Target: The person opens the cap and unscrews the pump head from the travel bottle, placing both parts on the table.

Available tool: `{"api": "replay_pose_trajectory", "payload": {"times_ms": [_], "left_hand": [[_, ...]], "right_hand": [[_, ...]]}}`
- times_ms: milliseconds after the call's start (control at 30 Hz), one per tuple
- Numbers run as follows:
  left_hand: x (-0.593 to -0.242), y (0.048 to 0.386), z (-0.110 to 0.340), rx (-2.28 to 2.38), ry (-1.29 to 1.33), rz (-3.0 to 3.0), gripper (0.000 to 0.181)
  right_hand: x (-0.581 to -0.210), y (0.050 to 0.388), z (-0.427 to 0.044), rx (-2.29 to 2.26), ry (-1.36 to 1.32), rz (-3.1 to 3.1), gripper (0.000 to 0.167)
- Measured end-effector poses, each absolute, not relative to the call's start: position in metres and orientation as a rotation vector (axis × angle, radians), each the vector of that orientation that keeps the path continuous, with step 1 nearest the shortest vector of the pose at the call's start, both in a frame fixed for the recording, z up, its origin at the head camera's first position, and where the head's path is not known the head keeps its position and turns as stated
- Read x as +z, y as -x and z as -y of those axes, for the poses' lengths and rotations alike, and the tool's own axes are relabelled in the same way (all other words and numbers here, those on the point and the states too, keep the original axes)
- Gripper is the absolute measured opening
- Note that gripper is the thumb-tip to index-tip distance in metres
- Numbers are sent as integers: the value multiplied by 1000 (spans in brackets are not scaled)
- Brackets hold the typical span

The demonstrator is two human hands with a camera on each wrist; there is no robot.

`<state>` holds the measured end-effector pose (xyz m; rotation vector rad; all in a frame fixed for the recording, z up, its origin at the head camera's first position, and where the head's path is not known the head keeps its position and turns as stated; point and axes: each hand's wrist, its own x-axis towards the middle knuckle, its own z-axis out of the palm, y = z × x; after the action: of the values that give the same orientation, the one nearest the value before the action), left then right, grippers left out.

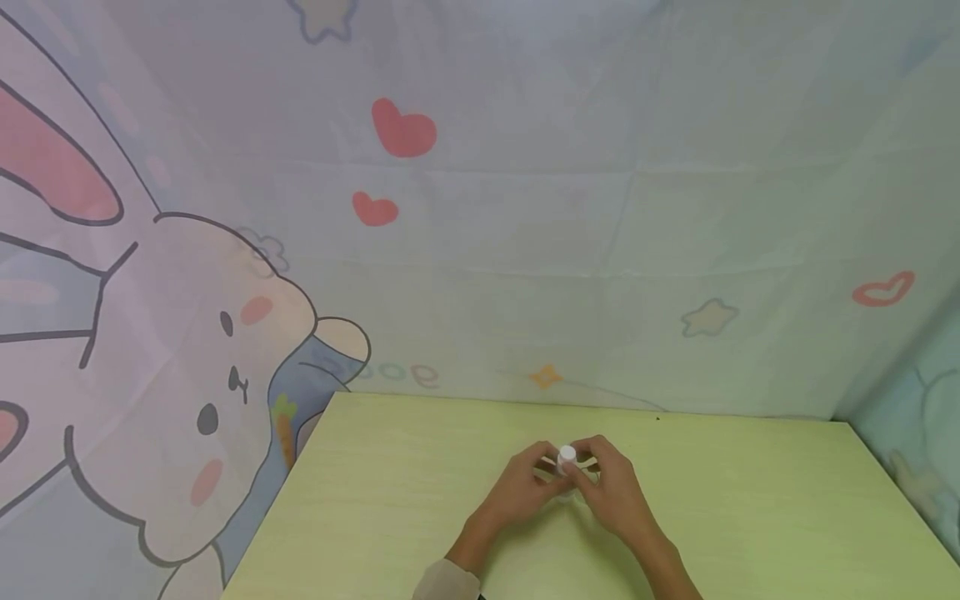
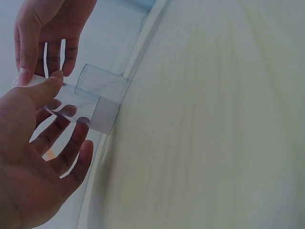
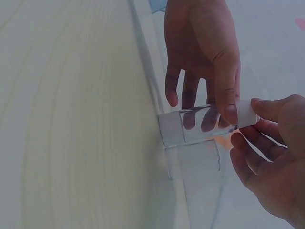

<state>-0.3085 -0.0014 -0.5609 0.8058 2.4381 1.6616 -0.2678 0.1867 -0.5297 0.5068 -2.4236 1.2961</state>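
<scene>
Between the two hands a clear bottle [image 2: 104, 114] with a white cap [image 1: 567, 454] stands upright on the table. Whitish contents or a pale base fill its lowest part. My left hand [image 1: 519, 490] holds the clear body, its thumb and fingers on opposite sides. With thumb and fingers, my right hand [image 1: 613, 493] pinches the white cap [image 3: 246, 114] at the top. Right beside the bottle, a short clear cylinder [image 3: 193, 160] like a cup or cover rests on the table. Its contents, if any, cannot be made out.
The pale yellow-green table [image 1: 390, 483] extends to both sides of the hands. Behind it hangs a cloth backdrop [image 1: 510, 225] with hearts, stars and a large cartoon rabbit [image 1: 180, 375] at left. A tiny dark speck [image 1: 657, 418] lies near the table's back edge.
</scene>
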Motion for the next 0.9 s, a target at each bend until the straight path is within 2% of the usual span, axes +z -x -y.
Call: {"api": "replay_pose_trajectory", "payload": {"times_ms": [900], "left_hand": [[-558,306,1,1657,-813,-2449,21]], "right_hand": [[-529,268,-188,1251,-550,2422,20]]}}
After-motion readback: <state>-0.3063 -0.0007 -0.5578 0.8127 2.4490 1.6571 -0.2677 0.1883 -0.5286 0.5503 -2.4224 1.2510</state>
